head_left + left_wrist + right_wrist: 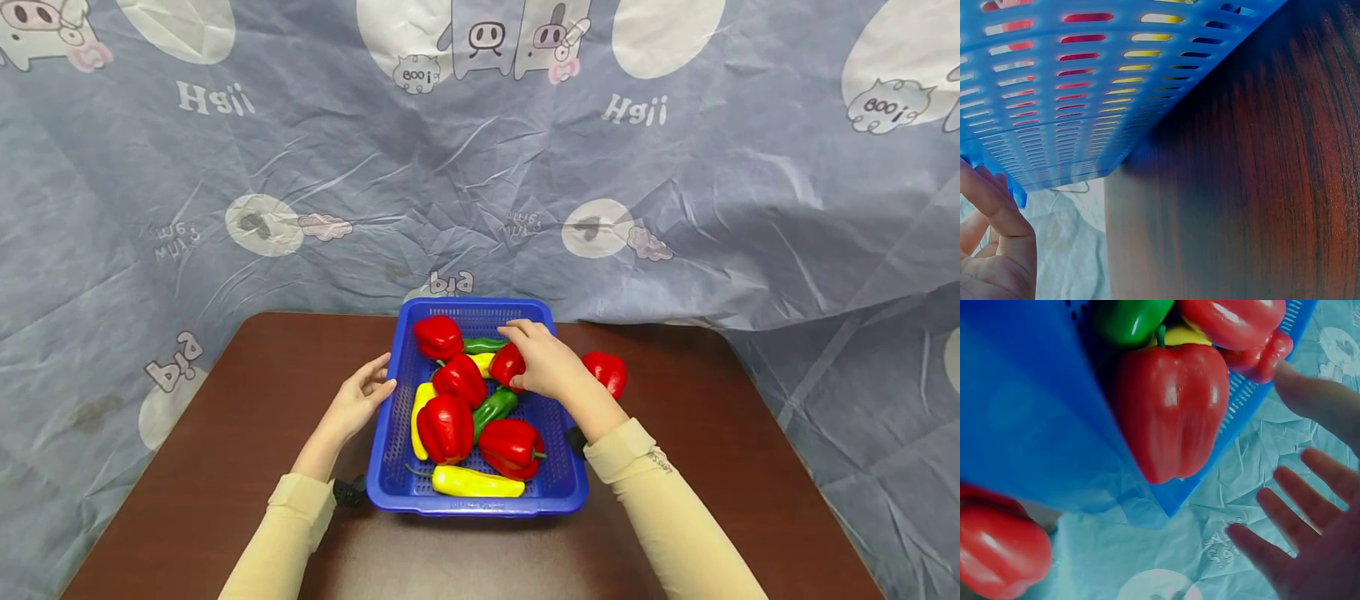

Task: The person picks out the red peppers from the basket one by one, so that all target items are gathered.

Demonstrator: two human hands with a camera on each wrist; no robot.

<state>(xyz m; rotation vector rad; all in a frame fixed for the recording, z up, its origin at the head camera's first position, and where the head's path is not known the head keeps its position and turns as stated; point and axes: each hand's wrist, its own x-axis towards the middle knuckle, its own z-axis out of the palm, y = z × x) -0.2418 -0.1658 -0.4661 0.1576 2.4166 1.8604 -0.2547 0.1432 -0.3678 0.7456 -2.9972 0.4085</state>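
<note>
Cloth [420,175], grey-blue and printed with white circles, cartoon animals and lettering, hangs behind a dark reddish-brown, wood-grained table [720,467]. Blue, rectangular and slotted, a plastic basket [480,506] of peppers stands at the middle of the table's far part. My cream sleeves [667,492] reach in from the near side, left and right. My right hand [551,362] hangs over the basket's right side, thumb and fingers spread apart, above a glossy red bell pepper [503,367]; whether they touch it, I cannot tell. My left hand [356,402] is at the basket's left rim, fingers loosely bent, tips at the edge, not clamped round it. Four other red bell peppers [446,429] lie in the basket, from the far left corner to the near right; another, a loose red bell pepper [609,373], sits on the table just right of it. Among them are three long, glossy yellow peppers [480,482], one along the near end, and two slender green peppers [495,412], one near the middle, one farther back.
</note>
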